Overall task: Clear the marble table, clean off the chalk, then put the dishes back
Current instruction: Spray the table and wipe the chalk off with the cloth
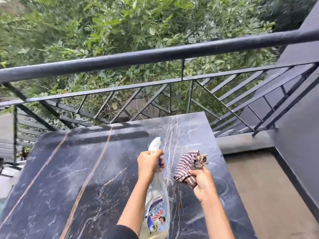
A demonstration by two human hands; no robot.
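A dark marble table (72, 169) with brown veins and pale chalky smears fills the lower half of the head view. My left hand (149, 163) grips the neck of a clear spray bottle (157, 202) with a white and blue trigger head, its nozzle pointing away over the table. My right hand (201, 181) holds a bunched striped cloth (187, 166) just above the table's right part. Wet streaks run down the marble between the two hands. No dishes are in view.
A black metal railing (155, 56) stands right behind the table's far edge, with dense green bushes beyond it. A dark wall (300, 128) rises on the right. Bare concrete floor (269, 195) lies to the right of the table.
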